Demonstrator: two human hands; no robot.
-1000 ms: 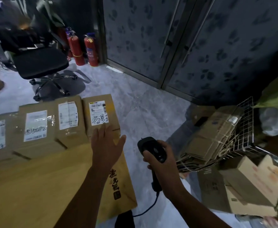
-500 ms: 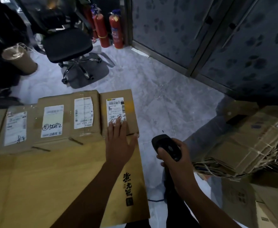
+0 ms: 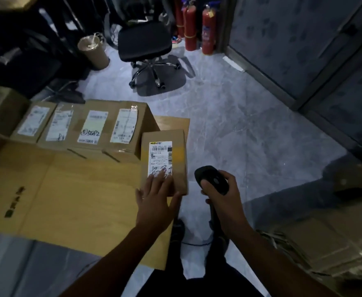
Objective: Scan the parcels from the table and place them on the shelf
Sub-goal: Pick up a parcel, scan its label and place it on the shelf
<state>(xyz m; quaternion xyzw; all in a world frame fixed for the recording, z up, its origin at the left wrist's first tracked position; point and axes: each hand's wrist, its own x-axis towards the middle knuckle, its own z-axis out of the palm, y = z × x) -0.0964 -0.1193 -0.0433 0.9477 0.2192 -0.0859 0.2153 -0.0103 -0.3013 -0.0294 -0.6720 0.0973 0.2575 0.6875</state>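
left grip (image 3: 154,203) released, flat on brown white-labelled parcel (image 3: 176,161) | right grip (image 3: 226,199) grasping black scanner (image 3: 211,175)

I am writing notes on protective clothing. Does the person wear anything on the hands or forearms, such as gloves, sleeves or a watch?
No. The left hand and the right hand are bare, without gloves. The left forearm and the right forearm are bare too; no sleeve, watch or ring is visible.
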